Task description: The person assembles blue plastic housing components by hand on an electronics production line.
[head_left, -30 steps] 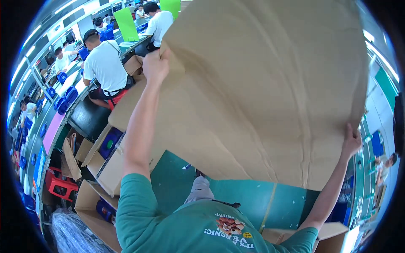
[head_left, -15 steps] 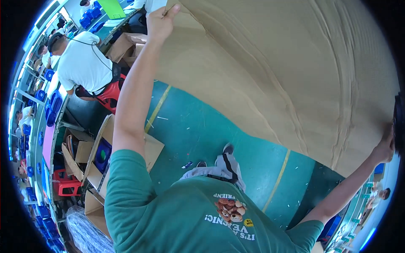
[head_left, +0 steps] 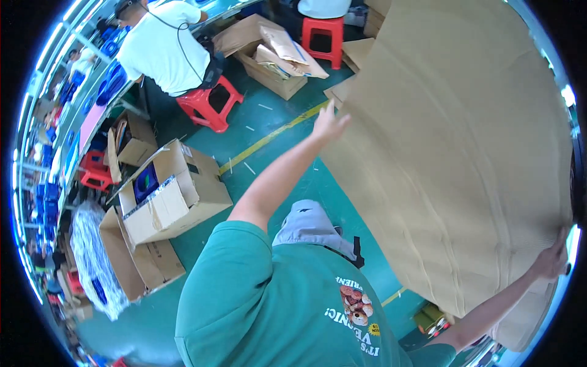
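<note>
A large creased sheet of brown cardboard [head_left: 452, 140] spans the right half of the view, tilted up from the floor. At its left edge is my left hand [head_left: 331, 125], its fingers apart and not closed around the board; whether the fingertips touch it I cannot make out. Far to the right, my right hand [head_left: 552, 257] grips the sheet near its right edge, with the fingers partly hidden and blurred at the rim of the view.
Left of me stand an open carton [head_left: 177, 205] with a blue item inside, another open box [head_left: 125, 257] and a clear plastic bundle [head_left: 95, 257]. Ahead, a person in white [head_left: 162, 49] sits on a red stool [head_left: 211, 104] beside a carton of folded cardboard [head_left: 269, 67].
The sheet has swung to the right and stands more upright. My left hand has come off its corner and moved right and down to its left edge. The view has turned.
</note>
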A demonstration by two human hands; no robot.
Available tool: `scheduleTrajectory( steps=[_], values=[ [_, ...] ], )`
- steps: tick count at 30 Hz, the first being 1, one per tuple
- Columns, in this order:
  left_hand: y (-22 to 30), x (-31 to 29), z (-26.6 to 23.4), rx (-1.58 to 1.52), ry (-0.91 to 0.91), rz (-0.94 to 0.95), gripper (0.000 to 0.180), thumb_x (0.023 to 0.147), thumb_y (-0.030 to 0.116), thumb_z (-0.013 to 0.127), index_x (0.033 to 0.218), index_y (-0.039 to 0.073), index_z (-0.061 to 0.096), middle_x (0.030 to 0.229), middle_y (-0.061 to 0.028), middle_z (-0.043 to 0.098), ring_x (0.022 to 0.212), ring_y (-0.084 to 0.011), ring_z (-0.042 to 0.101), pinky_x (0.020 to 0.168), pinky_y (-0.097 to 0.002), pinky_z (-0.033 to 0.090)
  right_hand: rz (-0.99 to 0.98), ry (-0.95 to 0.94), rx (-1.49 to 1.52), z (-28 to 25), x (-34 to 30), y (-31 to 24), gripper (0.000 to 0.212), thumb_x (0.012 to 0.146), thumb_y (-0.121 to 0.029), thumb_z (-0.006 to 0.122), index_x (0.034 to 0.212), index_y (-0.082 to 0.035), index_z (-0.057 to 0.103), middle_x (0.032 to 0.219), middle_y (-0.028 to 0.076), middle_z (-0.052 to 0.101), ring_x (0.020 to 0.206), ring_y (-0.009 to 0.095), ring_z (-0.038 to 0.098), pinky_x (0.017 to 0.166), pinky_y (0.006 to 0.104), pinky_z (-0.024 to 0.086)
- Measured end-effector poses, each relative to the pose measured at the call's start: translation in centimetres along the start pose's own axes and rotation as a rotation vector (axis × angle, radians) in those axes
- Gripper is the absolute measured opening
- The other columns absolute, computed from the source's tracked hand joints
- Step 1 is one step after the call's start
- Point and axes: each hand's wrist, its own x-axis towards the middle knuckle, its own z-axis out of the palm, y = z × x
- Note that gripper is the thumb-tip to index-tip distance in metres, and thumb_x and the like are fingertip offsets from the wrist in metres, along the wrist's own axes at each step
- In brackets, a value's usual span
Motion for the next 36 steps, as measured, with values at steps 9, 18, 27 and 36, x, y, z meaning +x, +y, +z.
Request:
scheduleTrajectory(
  steps=[9, 18, 27, 36],
  values=[
    [-17.4, -1.3, 6.2, 0.109, -0.536, -0.362, 0.054, 0.075, 0.041, 0.063, 0.11, 0.0, 0.061, 0.114, -0.0211, 0.059, 0.107, -0.034, 0.056, 0.093, -0.0398, 0.044, -0.413, -0.111, 0.525, 11.0, -7.5, -26.0, 0.022, 0.079, -0.027, 0.07, 0.082, -0.004, 0.071, 0.08, 0.009, 0.068, 0.07, 0.026, 0.062, 0.064, 0.0364, 0.048],
    [-19.9, 7.2, 3.0, 0.179, -0.429, -0.633, 0.04, 0.076, 0.039, 0.062, 0.094, 0.004, 0.067, 0.104, -0.018, 0.063, 0.1, -0.0339, 0.059, 0.085, -0.0413, 0.048, -0.485, -0.268, 0.48, 19.2, -5.4, -36.1, 0.024, 0.083, -0.027, 0.064, 0.079, -0.003, 0.069, 0.077, 0.01, 0.066, 0.07, 0.028, 0.061, 0.064, 0.0378, 0.046],
    [-17.3, 14.5, 3.0, -0.059, -0.208, -0.701, 0.043, 0.077, 0.036, 0.064, 0.108, 0.005, 0.064, 0.11, -0.0181, 0.062, 0.105, -0.0319, 0.058, 0.091, -0.038, 0.045, -0.432, -0.668, 0.662, 26.4, -15.0, -41.3, 0.012, 0.08, -0.009, 0.058, 0.088, -0.005, 0.067, 0.084, 0.009, 0.065, 0.079, 0.026, 0.062, 0.073, 0.036, 0.049],
    [-14.9, 12.9, 2.8, 0.108, -0.259, -0.871, 0.046, 0.076, 0.037, 0.064, 0.11, 0.005, 0.064, 0.114, -0.0152, 0.061, 0.107, -0.0294, 0.058, 0.091, -0.0376, 0.046, -0.724, -1.503, 0.374, 27.1, -34.1, -44.4, 0.016, 0.079, -0.013, 0.055, 0.082, -0.012, 0.071, 0.087, 0.013, 0.065, 0.082, 0.03, 0.063, 0.07, 0.0428, 0.05]
  ],
)
